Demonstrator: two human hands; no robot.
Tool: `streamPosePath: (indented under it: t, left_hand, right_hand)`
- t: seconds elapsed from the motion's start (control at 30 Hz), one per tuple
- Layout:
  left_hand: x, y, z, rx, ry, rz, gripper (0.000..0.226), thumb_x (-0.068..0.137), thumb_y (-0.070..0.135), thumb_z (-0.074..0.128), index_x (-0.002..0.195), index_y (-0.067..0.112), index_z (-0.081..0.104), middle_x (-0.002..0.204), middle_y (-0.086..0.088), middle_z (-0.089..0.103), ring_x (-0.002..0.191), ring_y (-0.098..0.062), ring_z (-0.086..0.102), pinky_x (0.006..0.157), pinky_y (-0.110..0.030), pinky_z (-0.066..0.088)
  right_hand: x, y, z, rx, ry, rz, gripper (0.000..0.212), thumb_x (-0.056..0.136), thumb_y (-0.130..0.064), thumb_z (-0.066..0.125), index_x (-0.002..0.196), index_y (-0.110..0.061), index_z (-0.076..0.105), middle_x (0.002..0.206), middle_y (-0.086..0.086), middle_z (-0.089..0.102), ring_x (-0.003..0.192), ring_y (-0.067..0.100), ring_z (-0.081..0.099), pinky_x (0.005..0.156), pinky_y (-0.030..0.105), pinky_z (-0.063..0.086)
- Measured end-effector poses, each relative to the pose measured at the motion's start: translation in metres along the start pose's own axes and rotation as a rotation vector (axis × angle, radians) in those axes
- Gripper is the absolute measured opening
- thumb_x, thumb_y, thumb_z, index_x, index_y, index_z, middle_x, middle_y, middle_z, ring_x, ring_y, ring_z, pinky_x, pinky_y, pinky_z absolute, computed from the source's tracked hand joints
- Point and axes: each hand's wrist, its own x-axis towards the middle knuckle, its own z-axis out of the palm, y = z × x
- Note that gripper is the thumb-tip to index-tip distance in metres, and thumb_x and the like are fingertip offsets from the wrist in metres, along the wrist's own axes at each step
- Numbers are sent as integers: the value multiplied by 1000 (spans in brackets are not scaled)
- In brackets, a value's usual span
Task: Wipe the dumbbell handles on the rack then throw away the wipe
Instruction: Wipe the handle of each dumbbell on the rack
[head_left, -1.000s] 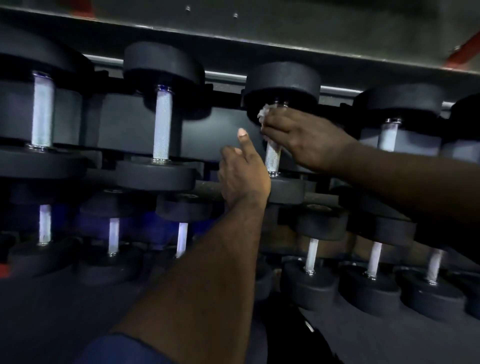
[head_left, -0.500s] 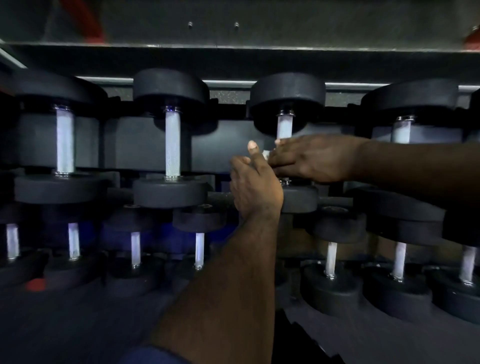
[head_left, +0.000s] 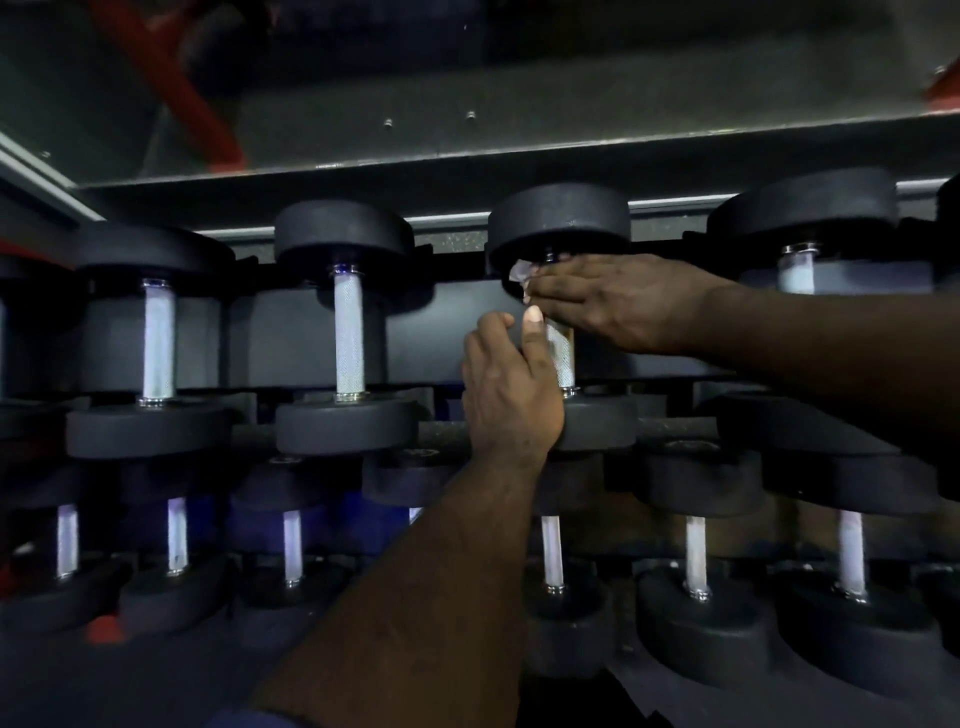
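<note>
Wipe (head_left: 519, 273), crumpled, in clasp of right hand (head_left: 613, 302) on knurled handle (head_left: 562, 354); left hand (head_left: 506, 387) unclear.

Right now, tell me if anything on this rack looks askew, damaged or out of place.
Nothing stands out. The dumbbells sit in even rows; the right hand holds the wipe at one handle's top, left hand beside it.
</note>
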Motion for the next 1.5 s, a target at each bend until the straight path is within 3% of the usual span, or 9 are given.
streamPosePath:
  t: [0.27,0.5,0.63,0.73,0.93,1.1,1.23,1.37,1.5]
  left_hand:
    - [5,-10,5,-120,-14,-20,39,107,58,36,119,23,49,118,0,56,104,-19,57,83,-37,48]
    - [9,-16,4,-162,-13,-83,41,106,61,36,114,23,48,114,-2,62,97,-19,59,69,-29,41]
    - [12,-17,6,-157,8,-76,43,105,63,35,114,23,48,113,-5,64,98,-23,61,78,-37,48]
    - [11,-17,7,-135,11,-75,42,106,63,35,113,23,48,112,-3,64,97,-23,61,78,-39,50]
    - [6,-12,5,-111,0,-86,44,106,61,36,117,20,50,112,-2,63,96,-21,61,73,-35,44]
    - [10,-12,3,-107,5,-70,41,106,60,36,115,21,49,111,-2,63,96,-21,60,74,-36,43]
    - [8,-13,5,-95,14,-64,40,106,60,36,113,22,49,110,-2,64,96,-22,61,77,-39,49]
    - [11,-14,6,-110,19,-72,41,106,61,36,112,22,48,108,-2,65,93,-22,62,72,-36,46]
    - [9,-13,6,-90,16,-59,39,106,60,37,111,23,48,108,-3,65,94,-22,62,67,-33,41]
  right_hand:
    - [-13,-34,20,409,109,429,72,98,3,43,161,-22,18,168,-7,9,152,5,5,114,16,12]
    - [4,-60,50,645,561,885,47,93,-12,57,140,-19,61,128,13,69,114,27,68,101,34,52]
    - [11,-60,52,846,572,1140,36,96,-20,62,132,-21,68,116,3,75,106,18,70,90,15,46]
    - [28,-57,45,967,705,1278,31,95,-25,61,124,-23,73,107,-1,78,100,17,72,94,28,55]
    - [32,-61,36,812,440,1272,24,98,-17,49,87,-9,69,96,12,74,96,32,67,71,29,39]
    - [31,-65,31,846,747,1322,24,100,-18,50,99,-13,73,80,-3,68,72,12,62,68,23,45]
    - [32,-61,34,843,470,1291,23,92,-16,49,83,-7,68,86,13,72,88,31,67,66,26,37]
    - [30,-65,34,853,675,1281,26,97,-17,50,102,-14,75,95,5,75,91,21,68,72,21,39]
    - [30,-61,37,885,533,1275,23,94,-12,48,89,-7,69,90,7,73,88,25,65,68,26,36]
